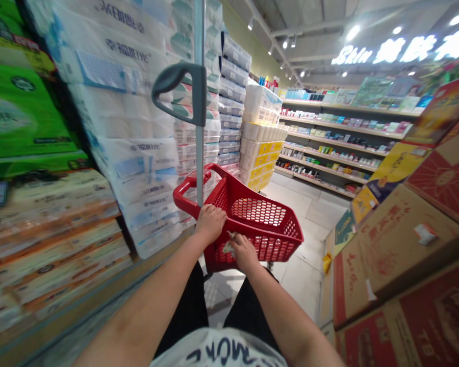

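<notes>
A red plastic shopping basket cart (263, 229) with honeycomb holes stands in front of my legs, and no goods show inside it. Its long metal pole carries a grey looped pull handle (201, 94). My left hand (210, 223) lies over the near rim, close to the foot of the pole, with its fingers curled onto the red edge. Lower on the near wall, my right hand (245, 252) is closed around a small crumpled whitish piece (228, 247), held against the basket. Whether it is cloth or paper I cannot tell.
White tissue packs (137, 122) rise in tall stacks on the left, beside green packs (19, 112). Cardboard cartons (398, 239) line the right. Shelves (344, 125) of small boxes stand at the back, past the tiled floor (309, 204).
</notes>
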Demonstrator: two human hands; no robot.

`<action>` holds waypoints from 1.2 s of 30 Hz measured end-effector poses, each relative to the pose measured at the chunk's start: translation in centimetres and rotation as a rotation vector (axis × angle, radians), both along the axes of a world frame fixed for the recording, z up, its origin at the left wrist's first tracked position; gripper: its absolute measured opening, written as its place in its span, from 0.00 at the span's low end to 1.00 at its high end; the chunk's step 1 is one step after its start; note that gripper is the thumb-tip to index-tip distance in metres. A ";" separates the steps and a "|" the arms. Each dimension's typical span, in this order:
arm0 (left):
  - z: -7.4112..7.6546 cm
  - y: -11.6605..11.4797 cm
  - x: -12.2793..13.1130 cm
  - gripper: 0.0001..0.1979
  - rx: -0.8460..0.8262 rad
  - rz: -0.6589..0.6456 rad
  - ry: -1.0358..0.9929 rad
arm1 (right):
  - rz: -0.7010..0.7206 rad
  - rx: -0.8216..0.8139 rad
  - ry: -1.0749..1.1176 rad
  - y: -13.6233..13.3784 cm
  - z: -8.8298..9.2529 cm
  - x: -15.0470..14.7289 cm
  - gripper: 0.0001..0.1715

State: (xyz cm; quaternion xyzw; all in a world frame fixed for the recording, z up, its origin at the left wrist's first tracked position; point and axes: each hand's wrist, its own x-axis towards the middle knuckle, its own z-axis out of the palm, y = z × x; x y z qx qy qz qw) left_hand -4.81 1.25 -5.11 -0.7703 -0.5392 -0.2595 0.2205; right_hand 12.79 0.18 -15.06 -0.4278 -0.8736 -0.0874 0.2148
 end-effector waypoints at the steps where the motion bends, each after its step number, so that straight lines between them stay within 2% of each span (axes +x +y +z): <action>1: 0.0 0.0 0.0 0.14 0.001 0.002 0.002 | -0.004 -0.021 -0.009 0.0 -0.2 0.0 0.22; 4: -0.1 0.2 -0.1 0.14 0.006 -0.002 0.011 | -0.014 -0.082 -0.034 0.0 -0.6 0.0 0.19; 7: -0.2 0.3 -0.2 0.14 0.001 -0.017 0.004 | 0.012 -0.035 0.012 0.1 -0.7 -0.1 0.23; 10: -0.2 0.7 -0.3 0.14 -0.007 -0.020 -0.013 | 0.025 0.006 0.041 0.3 -0.4 -0.3 0.27; 16: -0.1 1.5 -0.5 0.14 -0.018 -0.028 -0.021 | -0.016 -0.034 0.035 0.7 0.7 -1.1 0.27; 19: -0.2 1.8 -0.7 0.14 -0.010 -0.021 -0.016 | 0.009 -0.028 0.030 0.9 0.2 -1.0 0.27; 23: -0.2 1.9 -0.8 0.14 -0.001 -0.014 -0.008 | -0.006 -0.139 -0.058 1.4 -0.9 -0.5 0.23; 28: -0.1 1.9 -0.8 0.14 -0.011 -0.016 -0.018 | 0.014 -0.081 -0.001 1.7 -0.9 -1.1 0.32; 32: -0.1 1.9 -0.8 0.14 -0.011 -0.019 -0.013 | -0.090 -0.212 -0.015 1.6 -1.2 -1.3 0.38; 36: -0.3 2.0 -0.8 0.13 0.009 -0.016 0.006 | -0.141 -0.252 0.054 1.5 -1.7 -1.0 0.44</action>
